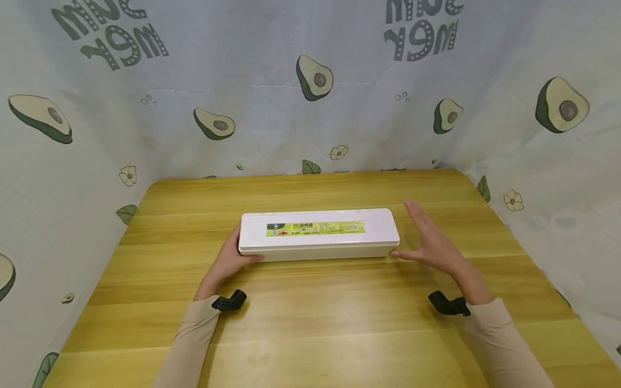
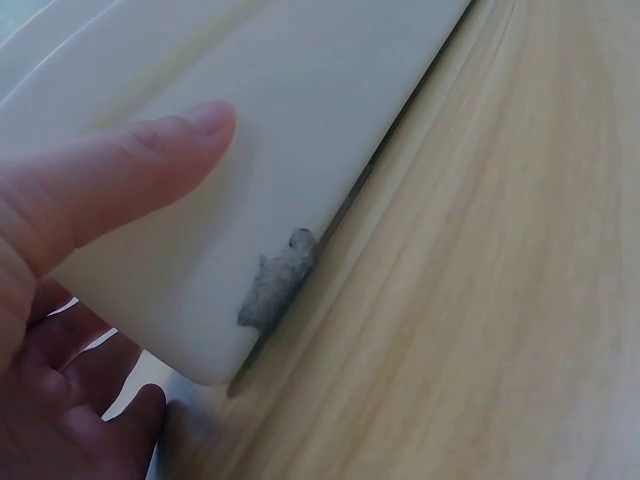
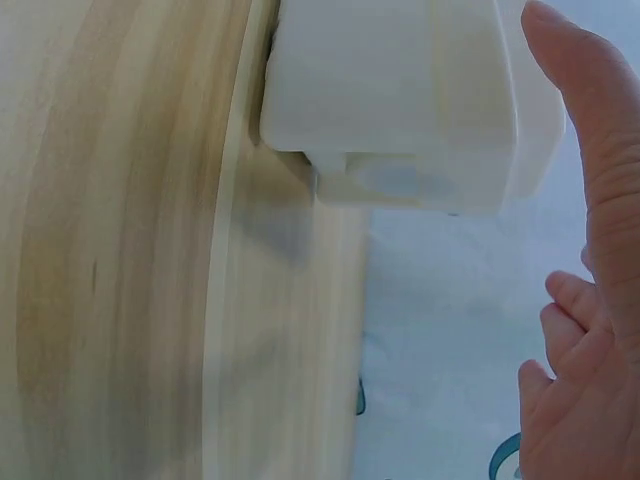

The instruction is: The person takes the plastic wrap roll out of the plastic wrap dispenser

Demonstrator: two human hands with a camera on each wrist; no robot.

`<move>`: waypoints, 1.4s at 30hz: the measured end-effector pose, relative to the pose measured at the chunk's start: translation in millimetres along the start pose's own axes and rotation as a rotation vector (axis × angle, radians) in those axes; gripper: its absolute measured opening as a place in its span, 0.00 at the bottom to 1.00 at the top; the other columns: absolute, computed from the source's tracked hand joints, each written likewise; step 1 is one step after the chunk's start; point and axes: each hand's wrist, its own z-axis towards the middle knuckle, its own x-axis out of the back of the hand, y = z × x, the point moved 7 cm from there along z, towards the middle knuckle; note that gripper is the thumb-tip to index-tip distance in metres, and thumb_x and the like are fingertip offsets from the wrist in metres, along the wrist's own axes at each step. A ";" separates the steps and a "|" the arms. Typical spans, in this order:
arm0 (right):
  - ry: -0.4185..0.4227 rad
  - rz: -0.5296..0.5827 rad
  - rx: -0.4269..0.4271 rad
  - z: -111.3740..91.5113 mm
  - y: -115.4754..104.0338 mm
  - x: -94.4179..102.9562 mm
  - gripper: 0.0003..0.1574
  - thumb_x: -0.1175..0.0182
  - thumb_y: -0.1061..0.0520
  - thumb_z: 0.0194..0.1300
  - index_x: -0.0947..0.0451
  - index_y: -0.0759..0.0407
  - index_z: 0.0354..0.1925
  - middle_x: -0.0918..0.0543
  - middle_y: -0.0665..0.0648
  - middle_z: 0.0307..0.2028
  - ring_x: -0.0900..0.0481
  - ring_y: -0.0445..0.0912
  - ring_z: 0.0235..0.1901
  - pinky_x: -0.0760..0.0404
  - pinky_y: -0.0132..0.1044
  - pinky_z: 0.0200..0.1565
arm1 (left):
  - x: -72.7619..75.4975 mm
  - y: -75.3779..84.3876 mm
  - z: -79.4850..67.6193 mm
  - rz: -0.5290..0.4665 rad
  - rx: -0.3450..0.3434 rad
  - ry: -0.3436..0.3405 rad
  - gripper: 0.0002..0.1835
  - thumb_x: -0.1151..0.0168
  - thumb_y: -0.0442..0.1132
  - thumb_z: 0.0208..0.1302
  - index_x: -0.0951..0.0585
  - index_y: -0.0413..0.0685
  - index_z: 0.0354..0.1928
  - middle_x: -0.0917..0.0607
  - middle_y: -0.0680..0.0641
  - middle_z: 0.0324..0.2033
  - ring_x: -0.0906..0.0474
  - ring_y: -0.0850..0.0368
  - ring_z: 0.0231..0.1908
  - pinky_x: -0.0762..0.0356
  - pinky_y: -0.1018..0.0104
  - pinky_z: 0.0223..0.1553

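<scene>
A long white cling film box (image 1: 320, 241) lies crosswise on the wooden table (image 1: 310, 323), its lid down. A green and yellow label (image 1: 315, 228) runs along the top. At its left end, my left hand (image 1: 232, 258) grips the box, thumb along the front side and fingers around the end. The left wrist view shows that thumb (image 2: 150, 165) on the white wall, near a grey scrap of film or tape (image 2: 278, 285) at the lower edge. Beside the right end, my right hand (image 1: 434, 245) is spread, thumb and fingers apart, holding nothing.
A white curtain (image 1: 271, 118) with printed avocados surrounds the table at the back and both sides. Each wrist carries a black camera mount, one on the left (image 1: 230, 300) and one on the right (image 1: 448, 304).
</scene>
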 end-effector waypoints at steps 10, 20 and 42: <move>-0.014 -0.004 0.039 7.2 -7.7 -4.4 0.75 0.25 0.48 0.44 0.66 0.54 0.74 0.57 0.66 0.74 0.60 0.63 0.73 0.49 0.68 0.63 | -1.0 -1.6 2.7 -0.019 -0.002 -0.004 0.56 0.26 0.32 0.45 0.51 0.55 0.73 0.37 0.41 0.68 0.40 0.44 0.66 0.45 0.45 0.67; -0.021 -0.013 0.070 16.8 -16.4 -9.4 0.74 0.25 0.45 0.43 0.64 0.54 0.74 0.54 0.67 0.73 0.57 0.63 0.72 0.46 0.68 0.62 | 2.0 -4.2 0.2 -0.011 0.004 -0.002 0.58 0.26 0.33 0.45 0.53 0.56 0.74 0.39 0.41 0.69 0.41 0.42 0.67 0.45 0.43 0.67; -0.037 -0.088 0.128 32.7 -35.9 -13.5 0.73 0.26 0.42 0.42 0.59 0.59 0.74 0.48 0.68 0.71 0.49 0.65 0.70 0.44 0.64 0.64 | 1.1 -4.9 -0.4 0.005 0.002 0.008 0.57 0.27 0.33 0.47 0.53 0.55 0.74 0.39 0.41 0.70 0.43 0.42 0.69 0.47 0.42 0.68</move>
